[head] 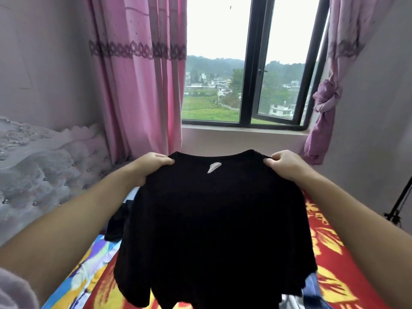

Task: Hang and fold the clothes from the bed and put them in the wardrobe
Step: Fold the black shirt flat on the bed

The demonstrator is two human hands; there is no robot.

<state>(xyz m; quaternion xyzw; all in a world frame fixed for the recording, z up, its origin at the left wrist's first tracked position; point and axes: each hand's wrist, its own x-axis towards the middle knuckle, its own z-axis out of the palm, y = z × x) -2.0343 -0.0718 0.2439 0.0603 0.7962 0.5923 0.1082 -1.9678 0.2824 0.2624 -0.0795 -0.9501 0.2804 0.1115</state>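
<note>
A black shirt [211,224] with a small grey neck label hangs spread out in front of me, above the bed [330,264]. My left hand [149,166] pinches its left shoulder by the collar. My right hand [285,166] pinches the right shoulder. The shirt's hem dangles just over the red and yellow floral bedspread. Another dark garment [117,226] lies on the bed behind the shirt's left edge. A bit of blue and white clothing [312,291] shows under the hem at the lower right.
A grey tufted headboard [44,170] runs along the left. Pink curtains [138,74] flank a window [252,63] straight ahead, with its right pane swung open. A black stand [399,204] leans by the right wall. No wardrobe is in view.
</note>
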